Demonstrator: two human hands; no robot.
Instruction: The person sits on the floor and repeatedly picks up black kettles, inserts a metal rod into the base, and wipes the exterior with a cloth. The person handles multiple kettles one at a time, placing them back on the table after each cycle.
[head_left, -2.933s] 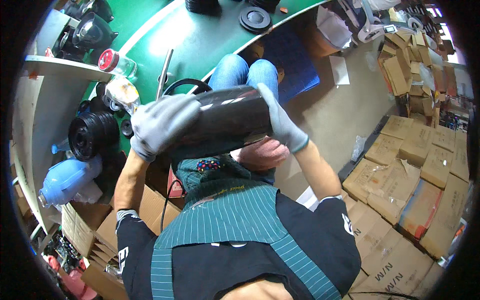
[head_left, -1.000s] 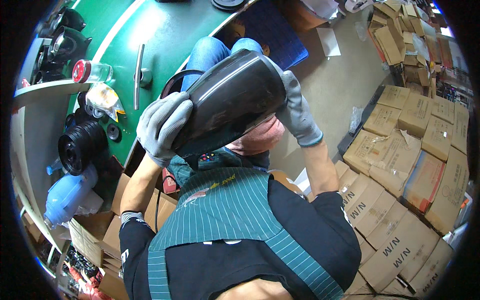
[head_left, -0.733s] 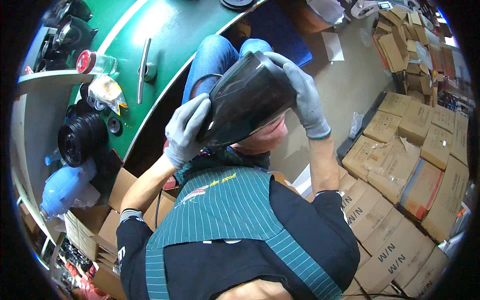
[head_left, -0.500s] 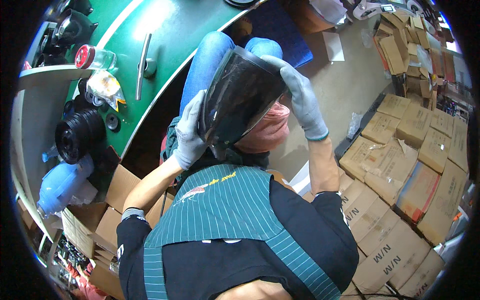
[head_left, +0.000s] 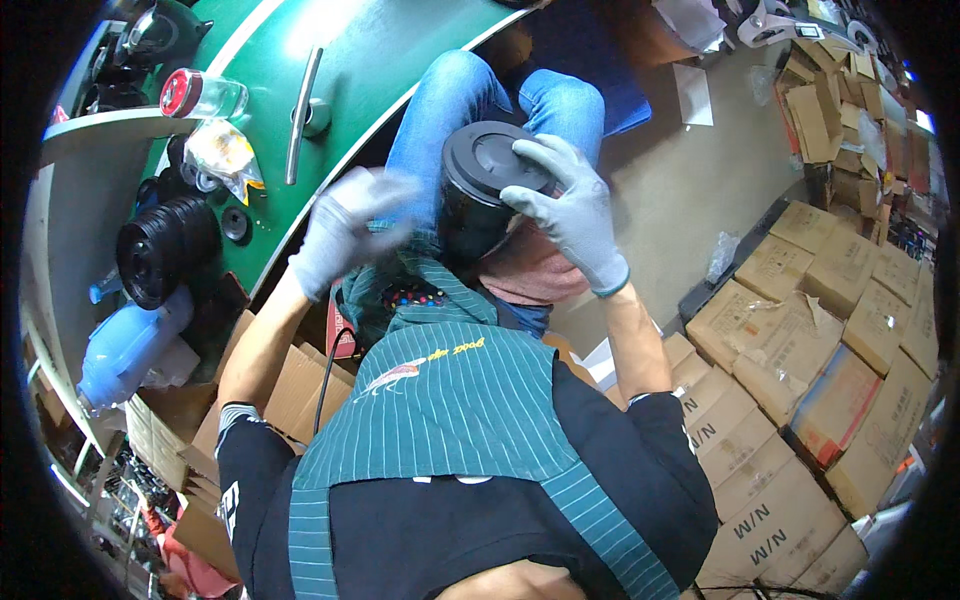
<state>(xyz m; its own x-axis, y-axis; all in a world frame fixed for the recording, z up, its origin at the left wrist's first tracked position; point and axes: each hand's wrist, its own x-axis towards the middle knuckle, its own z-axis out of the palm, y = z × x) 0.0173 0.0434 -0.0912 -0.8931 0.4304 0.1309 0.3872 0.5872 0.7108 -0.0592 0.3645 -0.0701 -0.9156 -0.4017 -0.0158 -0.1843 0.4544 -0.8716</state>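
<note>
Between my knees stands a black glossy canister (head_left: 468, 224), its round black lid (head_left: 488, 158) facing up. My gloved right hand (head_left: 580, 215) grips the lid's right side, thumb and fingers at its rim. To the left of the canister is my gloved left hand (head_left: 345, 225), apart from it and somewhat blurred. Its fingers look spread, and no object shows in them. The canister's lower end is hidden by my lap and the pink cloth (head_left: 535, 265).
On the green table (head_left: 270, 70) at left are a metal bar (head_left: 303, 115), a red-lidded clear jar (head_left: 205, 94), a plastic bag (head_left: 222, 155) and a stack of black lids (head_left: 165, 250). Cartons (head_left: 780, 330) are stacked at right. An open carton (head_left: 308, 390) sits by my left arm.
The canister has gone from tilted in both hands to upright, lid up. My left hand has let go and moved left. My right hand has shifted onto the lid.
</note>
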